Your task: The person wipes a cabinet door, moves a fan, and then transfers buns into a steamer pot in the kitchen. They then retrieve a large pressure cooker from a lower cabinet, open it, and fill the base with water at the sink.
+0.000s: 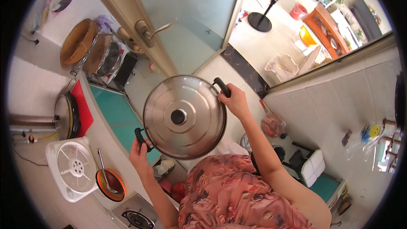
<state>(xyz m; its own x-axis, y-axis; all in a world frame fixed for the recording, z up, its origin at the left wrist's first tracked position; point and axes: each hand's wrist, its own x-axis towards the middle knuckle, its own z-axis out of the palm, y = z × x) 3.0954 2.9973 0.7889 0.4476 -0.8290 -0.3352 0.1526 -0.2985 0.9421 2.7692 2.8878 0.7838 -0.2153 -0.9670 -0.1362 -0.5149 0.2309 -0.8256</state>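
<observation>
A large round metal pot with its domed lid [165, 101] on fills the middle of the view, held up in front of my body. The lid has a black knob [178, 116] at its centre. My left hand [141, 156] grips the black side handle [140, 137] at the lower left. At the upper right, my right hand [233, 97] is closed around the opposite black handle [221, 86]. The lid hides whatever the pot holds.
A counter on the left bears a white box fan [71, 170], an orange-rimmed bowl [119, 186] with a ladle, and a lidded pan [66, 114]. A gas burner [138, 218] sits lower left. Ahead stands a glass door [187, 16] with a lever handle; a doorway threshold [244, 70] lies right of it.
</observation>
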